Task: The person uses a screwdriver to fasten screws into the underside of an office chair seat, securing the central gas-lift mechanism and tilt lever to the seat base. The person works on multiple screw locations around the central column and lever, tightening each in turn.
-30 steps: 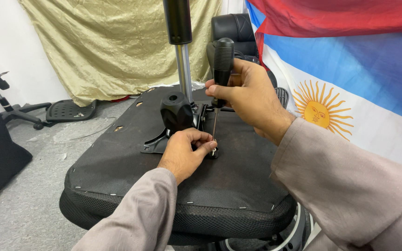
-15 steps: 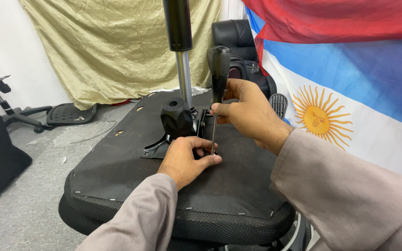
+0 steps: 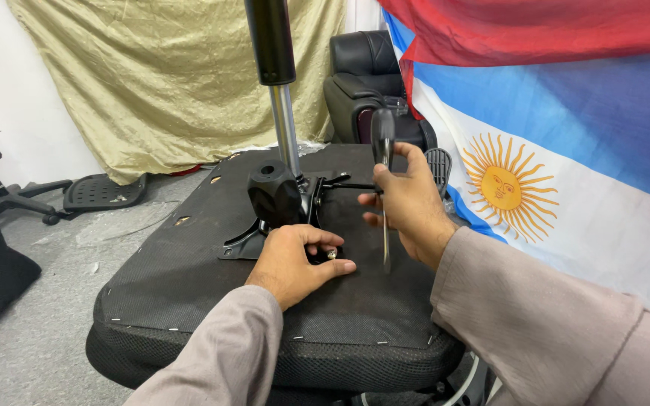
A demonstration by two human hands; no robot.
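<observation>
The upturned black fabric-covered office chair seat (image 3: 189, 293) lies underside up, which exposes the black metal tilt mechanism plate (image 3: 265, 239) bolted at its centre. The chrome gas-lift column with its black upper sleeve (image 3: 280, 98) rises vertically from that plate, with a black plastic adjustment knob (image 3: 274, 194) just beside its base. Your left hand (image 3: 295, 259) rests palm-down on the near edge of the plate; its grip is closed, thumb and forefinger pinching a small silver screw (image 3: 332, 254) to hold it upright at its mounting hole. Your right hand (image 3: 408, 199) has its grip clamped around the black handle of a long-shafted screwdriver (image 3: 383, 173). The shaft points straight down, its tip near the screw but apart from it, just to the right. A blue-and-white flag with a yellow sun emblem (image 3: 566, 173) hangs close on your right.
</observation>
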